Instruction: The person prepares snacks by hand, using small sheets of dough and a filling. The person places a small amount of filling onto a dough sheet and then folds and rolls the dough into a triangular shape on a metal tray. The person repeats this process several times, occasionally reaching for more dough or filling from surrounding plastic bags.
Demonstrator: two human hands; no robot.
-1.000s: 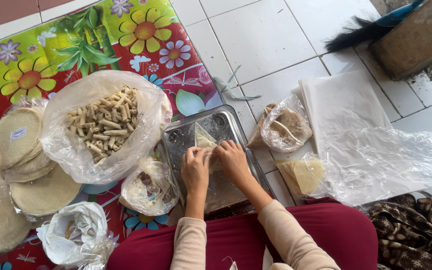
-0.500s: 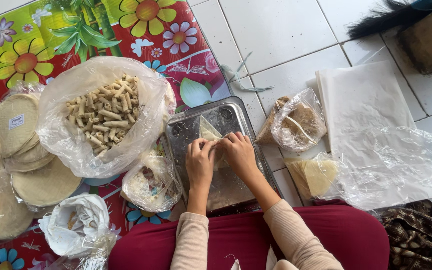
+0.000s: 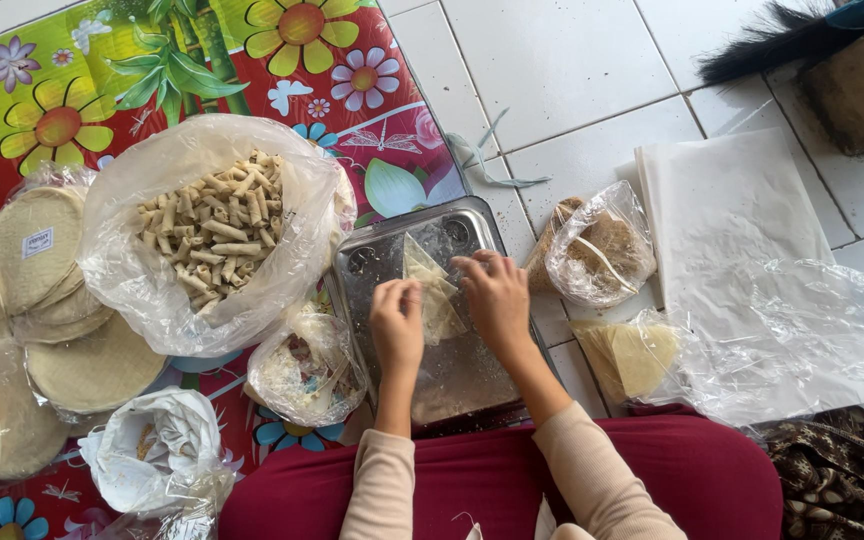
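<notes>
A pale triangular wrapper (image 3: 430, 285) lies on a metal tray (image 3: 452, 370) in front of my lap. My left hand (image 3: 397, 325) presses on the wrapper's near left edge with bent fingers. My right hand (image 3: 493, 298) rests on its right side, fingertips curled over the sheet. Both hands touch the wrapper; its lower part is hidden under them. Left of the tray a clear bag (image 3: 207, 230) holds several finished pale rolls.
Round wrapper stacks (image 3: 42, 260) lie at the left on a flowered mat (image 3: 102, 90). A bag of filling (image 3: 302, 365) sits beside the tray. A brown-crumb bag (image 3: 597, 250), cut wrappers (image 3: 627, 355) and plastic sheets (image 3: 752, 250) lie on white tiles at the right.
Both hands have shifted slightly up the tray over the wrapper, folding it. The view has tilted a little; nothing else has moved.
</notes>
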